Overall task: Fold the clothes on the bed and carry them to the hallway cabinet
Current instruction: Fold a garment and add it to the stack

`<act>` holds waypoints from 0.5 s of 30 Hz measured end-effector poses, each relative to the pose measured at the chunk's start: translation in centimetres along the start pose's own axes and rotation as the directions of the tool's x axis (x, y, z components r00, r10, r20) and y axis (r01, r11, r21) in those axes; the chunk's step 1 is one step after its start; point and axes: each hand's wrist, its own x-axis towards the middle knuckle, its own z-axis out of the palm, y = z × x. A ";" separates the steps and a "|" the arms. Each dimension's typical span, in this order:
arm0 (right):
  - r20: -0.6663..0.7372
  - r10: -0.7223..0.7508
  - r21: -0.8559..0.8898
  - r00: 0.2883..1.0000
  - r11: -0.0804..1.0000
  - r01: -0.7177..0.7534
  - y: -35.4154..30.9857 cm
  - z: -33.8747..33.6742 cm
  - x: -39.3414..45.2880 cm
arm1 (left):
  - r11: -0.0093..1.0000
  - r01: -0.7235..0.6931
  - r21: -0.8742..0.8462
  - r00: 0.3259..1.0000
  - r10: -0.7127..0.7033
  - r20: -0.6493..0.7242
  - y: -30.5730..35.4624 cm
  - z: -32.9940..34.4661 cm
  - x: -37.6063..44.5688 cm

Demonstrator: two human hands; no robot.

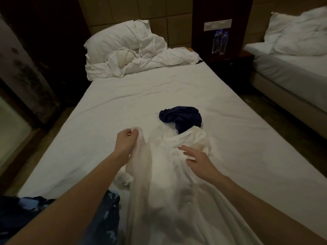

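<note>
A white T-shirt point(164, 183) lies lengthwise on the bed point(134, 96), its collar pointing away from me. My left hand point(126, 141) pinches the shirt's left shoulder and lifts it a little off the sheet. My right hand point(196, 160) hovers open with fingers spread just below the collar, over the chest of the shirt. A crumpled dark navy garment point(182, 117) sits on the sheet just beyond the collar, touching the shirt. A dark blue patterned garment point(104, 214) lies at the near left edge of the bed, partly under my left forearm.
A rumpled white duvet and pillow point(134, 50) are heaped at the head of the bed. A dark nightstand point(230, 62) with two water bottles point(219, 41) stands to the right, then a second bed point(292, 68). A floor gap runs between the beds.
</note>
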 end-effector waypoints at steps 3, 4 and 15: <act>-0.111 0.028 -0.037 0.993 0.999 -0.032 1.7 -1.1 -1.5 | 0.901 0.267 -0.343 0.952 -0.193 0.236 2.1 3.4 -0.1; -0.134 0.040 -0.073 0.990 0.996 -0.050 2.3 -1.7 -2.0 | 0.835 0.347 -0.427 0.920 -0.215 0.327 2.5 4.6 -0.4; -0.146 0.227 -0.389 0.963 0.882 -0.267 6.9 -4.4 -10.5 | 0.993 0.041 0.114 0.972 -0.066 0.225 -3.2 4.4 -8.3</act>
